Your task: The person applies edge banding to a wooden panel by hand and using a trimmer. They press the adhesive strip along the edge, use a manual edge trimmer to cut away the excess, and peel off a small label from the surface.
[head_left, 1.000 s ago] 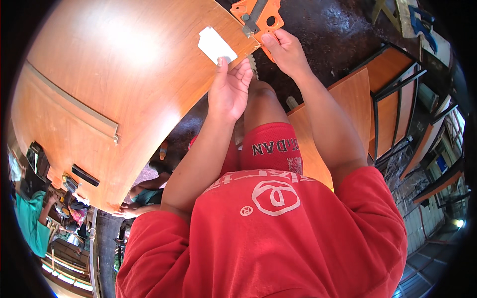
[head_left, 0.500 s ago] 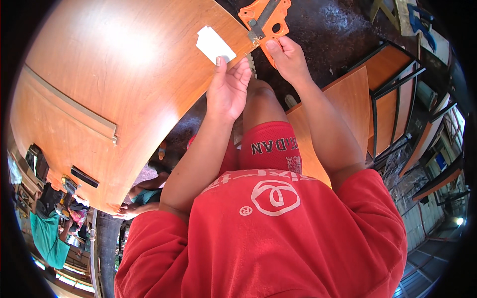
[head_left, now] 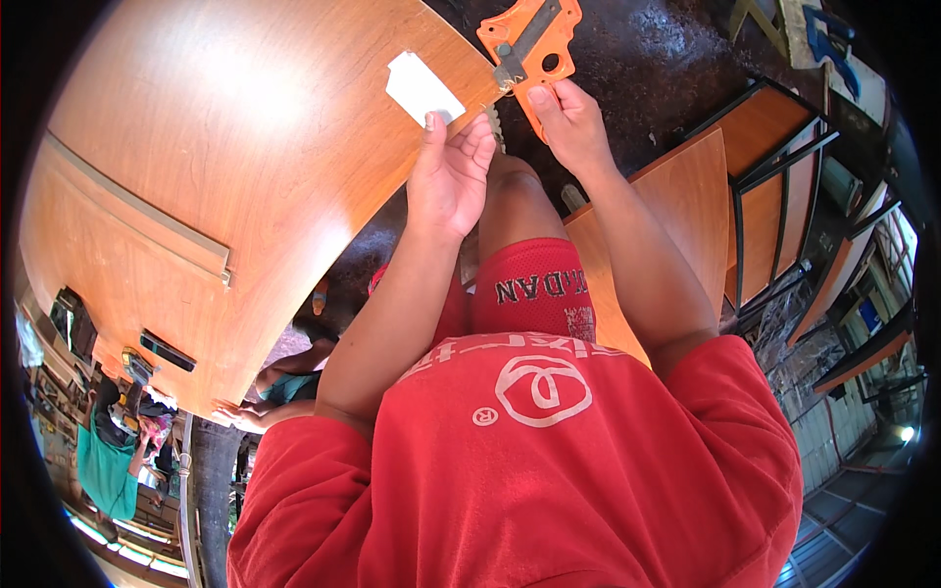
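My right hand (head_left: 576,125) is closed round the handle end of an orange hand tool (head_left: 555,86), its thumb on top. The tool has a flat body, a round hole and a grey metal bar; its exact kind is unclear. It meets the corner of a wood-grain panel (head_left: 284,127), where thin curled shavings (head_left: 507,84) cling. Palm up at the panel's edge, my left hand (head_left: 453,176) has loosely bent fingers apart from the thumb. Its thumb tip touches the lower end of a white label-like piece (head_left: 423,86) lying on the panel.
A wooden strip (head_left: 137,208) and a black phone-like object (head_left: 168,350) lie on the panel. A co-worker's hand (head_left: 235,414) is at its near edge; a person in green (head_left: 106,470) is at lower left. Framed panels (head_left: 765,196) lean at right.
The orange tool and my right hand have shifted slightly right. My left hand stays put. At lower left, the co-worker's hand and the person in green have moved a little.
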Demonstrator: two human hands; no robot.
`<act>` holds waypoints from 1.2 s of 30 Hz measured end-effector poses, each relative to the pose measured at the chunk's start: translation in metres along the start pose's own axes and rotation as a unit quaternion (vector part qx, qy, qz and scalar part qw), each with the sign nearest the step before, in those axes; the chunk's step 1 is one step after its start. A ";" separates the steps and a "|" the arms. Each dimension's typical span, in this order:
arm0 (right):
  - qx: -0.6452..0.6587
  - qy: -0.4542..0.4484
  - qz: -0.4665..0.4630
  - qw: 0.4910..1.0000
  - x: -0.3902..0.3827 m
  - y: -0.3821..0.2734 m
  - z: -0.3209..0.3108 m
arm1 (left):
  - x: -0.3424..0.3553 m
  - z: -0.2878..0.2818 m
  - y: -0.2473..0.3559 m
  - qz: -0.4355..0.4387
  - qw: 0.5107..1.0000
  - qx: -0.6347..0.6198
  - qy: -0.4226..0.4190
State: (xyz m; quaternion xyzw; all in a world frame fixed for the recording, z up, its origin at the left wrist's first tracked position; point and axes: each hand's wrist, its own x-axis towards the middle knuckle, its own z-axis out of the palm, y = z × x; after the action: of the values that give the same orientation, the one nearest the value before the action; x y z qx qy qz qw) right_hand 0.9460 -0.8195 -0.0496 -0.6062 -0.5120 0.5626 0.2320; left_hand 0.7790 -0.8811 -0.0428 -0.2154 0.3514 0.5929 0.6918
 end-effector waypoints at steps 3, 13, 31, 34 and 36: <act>0.016 0.008 -0.003 1.000 -0.002 0.000 0.001 | 0.000 0.001 0.000 -0.002 1.000 -0.003 -0.001; 0.013 0.031 0.019 0.999 -0.011 -0.003 0.007 | 0.001 0.000 -0.002 -0.004 1.000 -0.001 -0.004; 0.273 0.094 0.102 0.952 -0.015 -0.006 0.023 | 0.000 -0.002 -0.001 -0.020 1.000 -0.002 0.005; 0.496 0.054 0.200 0.843 -0.004 -0.032 0.004 | 0.001 -0.001 0.002 -0.023 1.000 -0.013 -0.009; 0.535 0.091 0.170 0.823 0.013 -0.034 -0.004 | -0.003 -0.002 0.005 -0.048 0.998 -0.020 -0.028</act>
State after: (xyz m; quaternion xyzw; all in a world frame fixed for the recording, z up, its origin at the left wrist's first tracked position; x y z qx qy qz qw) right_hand 0.9357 -0.7944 -0.0255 -0.5128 0.0037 0.7209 0.4662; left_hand 0.7739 -0.8838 -0.0413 -0.2289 0.3094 0.5717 0.7246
